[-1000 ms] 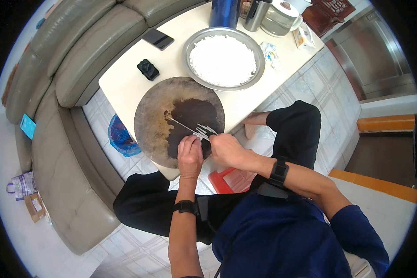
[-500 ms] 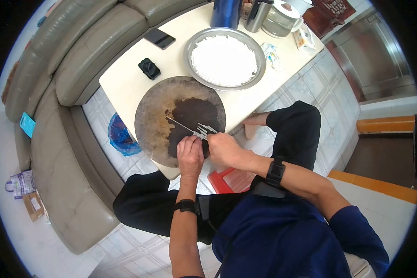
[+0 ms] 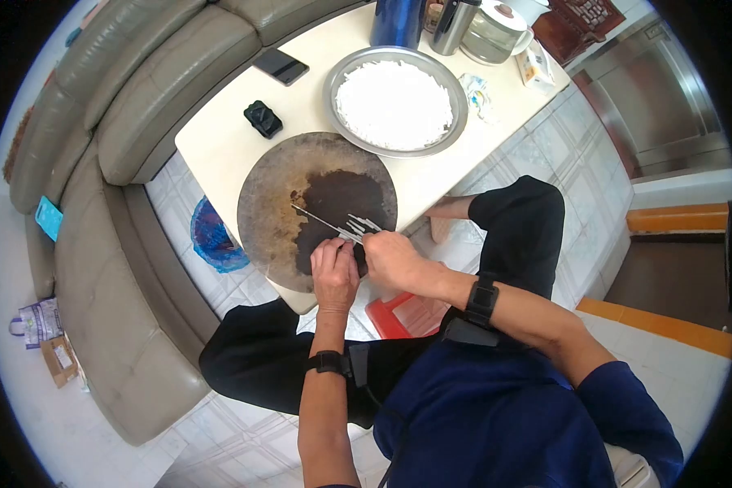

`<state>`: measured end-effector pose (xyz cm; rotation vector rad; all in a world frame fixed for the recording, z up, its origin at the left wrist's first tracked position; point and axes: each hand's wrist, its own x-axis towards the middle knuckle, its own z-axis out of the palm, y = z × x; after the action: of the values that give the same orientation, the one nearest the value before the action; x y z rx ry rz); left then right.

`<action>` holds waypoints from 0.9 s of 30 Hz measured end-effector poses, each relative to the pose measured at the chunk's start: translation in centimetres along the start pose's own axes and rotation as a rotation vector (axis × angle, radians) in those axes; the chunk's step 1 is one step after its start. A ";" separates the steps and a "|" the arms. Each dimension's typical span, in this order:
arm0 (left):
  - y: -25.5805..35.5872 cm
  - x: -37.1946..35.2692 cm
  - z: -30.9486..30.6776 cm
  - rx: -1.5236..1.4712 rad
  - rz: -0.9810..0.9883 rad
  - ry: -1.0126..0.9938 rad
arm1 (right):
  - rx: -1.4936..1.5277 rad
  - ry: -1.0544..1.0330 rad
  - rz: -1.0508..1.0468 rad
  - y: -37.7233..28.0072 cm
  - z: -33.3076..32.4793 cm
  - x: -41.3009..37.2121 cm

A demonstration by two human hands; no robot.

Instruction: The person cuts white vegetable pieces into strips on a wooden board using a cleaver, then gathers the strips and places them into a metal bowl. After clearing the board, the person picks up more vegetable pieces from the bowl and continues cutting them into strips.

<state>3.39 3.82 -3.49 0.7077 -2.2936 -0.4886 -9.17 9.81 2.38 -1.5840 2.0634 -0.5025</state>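
Note:
A round chopping board [image 3: 268,187], dark and wet in its middle, lies on the table's near end. My right hand [image 3: 392,259] is closed round a knife at the board's right side; the thin blade [image 3: 321,219] points up and left, its handle hidden in the fist. White strips [image 3: 364,222] lie beside the blade, close to the fingers. My left hand [image 3: 334,267] rests on the board at the blade's near side with its fingers bent together; what they press on is too small to make out. Beyond the board stands a metal tray [image 3: 331,106] of white strips [image 3: 394,106].
On the table [image 3: 207,134] are a phone [image 3: 281,67], a black object [image 3: 263,119], a blue container [image 3: 397,24], a glass pot [image 3: 490,41] and a tissue box [image 3: 535,67]. A blue bag [image 3: 215,240] and a red stool [image 3: 403,315] are below.

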 end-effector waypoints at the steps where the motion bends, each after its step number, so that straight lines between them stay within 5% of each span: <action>1: -0.1 -0.1 0.1 -0.001 0.000 -0.001 | 0.000 0.000 0.001 0.2 -0.1 -0.3; 27: -0.5 -0.3 0.3 -0.048 0.015 0.067 | -0.031 -0.103 0.000 -0.1 -0.5 -1.4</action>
<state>3.46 3.67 -4.09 0.6729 -2.2162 -0.5033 -9.11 11.12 3.05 -1.5940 2.0029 -0.3818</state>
